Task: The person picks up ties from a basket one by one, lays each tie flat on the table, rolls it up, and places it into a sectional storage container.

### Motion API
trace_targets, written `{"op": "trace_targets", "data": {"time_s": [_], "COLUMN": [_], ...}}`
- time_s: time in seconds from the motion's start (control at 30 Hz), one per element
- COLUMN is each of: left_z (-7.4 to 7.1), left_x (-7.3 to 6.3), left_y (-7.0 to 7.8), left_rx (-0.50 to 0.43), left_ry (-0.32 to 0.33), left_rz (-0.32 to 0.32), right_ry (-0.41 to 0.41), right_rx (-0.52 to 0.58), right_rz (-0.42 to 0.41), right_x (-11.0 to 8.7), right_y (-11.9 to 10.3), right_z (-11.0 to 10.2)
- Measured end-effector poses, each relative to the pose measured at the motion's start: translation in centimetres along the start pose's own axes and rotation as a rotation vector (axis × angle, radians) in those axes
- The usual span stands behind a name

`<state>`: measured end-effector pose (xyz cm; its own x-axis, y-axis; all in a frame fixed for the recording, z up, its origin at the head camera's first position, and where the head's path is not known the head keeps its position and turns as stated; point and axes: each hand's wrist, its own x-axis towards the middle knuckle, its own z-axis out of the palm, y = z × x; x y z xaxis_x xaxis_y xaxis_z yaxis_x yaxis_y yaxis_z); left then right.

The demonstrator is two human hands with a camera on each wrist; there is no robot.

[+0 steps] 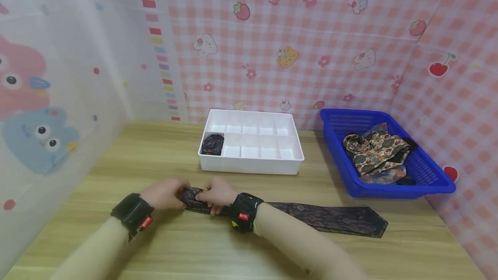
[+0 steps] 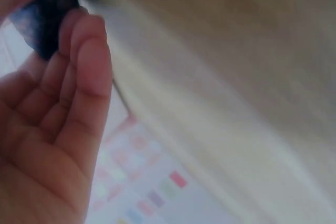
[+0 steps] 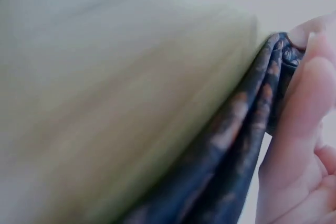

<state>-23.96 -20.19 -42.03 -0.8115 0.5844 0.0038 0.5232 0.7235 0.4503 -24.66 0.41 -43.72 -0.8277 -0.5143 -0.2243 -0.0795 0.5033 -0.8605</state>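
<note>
A dark patterned necktie [image 1: 334, 218] lies across the table, its pointed wide end flat at the right. At its other end my left hand [image 1: 165, 193] grips the folded or rolled-up part between thumb and fingers. In the left wrist view only a dark piece of the necktie [image 2: 50, 17] shows among the fingers. Close beside it, my right hand [image 1: 219, 192] pinches the same end. The right wrist view shows the necktie [image 3: 231, 135] running in lengthwise folds up to the thumb and fingertips. How many turns the end has is hidden by the hands.
Behind the hands stands a white divided tray [image 1: 250, 165]; a rolled dark necktie [image 1: 212, 144] sits in its front left compartment. A blue basket [image 1: 393, 190] at the right contains several patterned neckties [image 1: 377, 152]. Printed cloth [image 1: 249, 81] encloses the table's back and sides.
</note>
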Motion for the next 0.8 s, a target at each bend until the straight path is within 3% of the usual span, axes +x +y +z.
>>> {"op": "trace_targets", "data": {"time_s": [0.2,0.3,0.4,0.6,0.8], "left_z": [-0.9,-0.7,0.0,1.3,1.7], "left_x": [0.7,1.1,1.3,1.6,1.7], "left_y": [1.5,2.6,2.8,1.8,1.5], "left_rx": [0.008,0.014,0.032,-0.008,0.010], "left_ry": [0.038,0.035,0.031,-0.025,-0.047], "left_rz": [0.062,0.132,0.181,0.124,0.098], "right_ry": [-0.047,-0.073,-0.087,-0.095,-0.085], "right_rx": [0.165,0.174,0.153,0.116,0.114], "right_rz": [0.111,0.142,0.156,0.176,0.173], "right_x": [-0.4,-1.0,-1.6,-2.6,-2.6], "right_y": [-0.2,0.2,0.6,1.2,1.9], "right_z": [-0.8,-1.5,-1.9,-2.4,-2.4]}}
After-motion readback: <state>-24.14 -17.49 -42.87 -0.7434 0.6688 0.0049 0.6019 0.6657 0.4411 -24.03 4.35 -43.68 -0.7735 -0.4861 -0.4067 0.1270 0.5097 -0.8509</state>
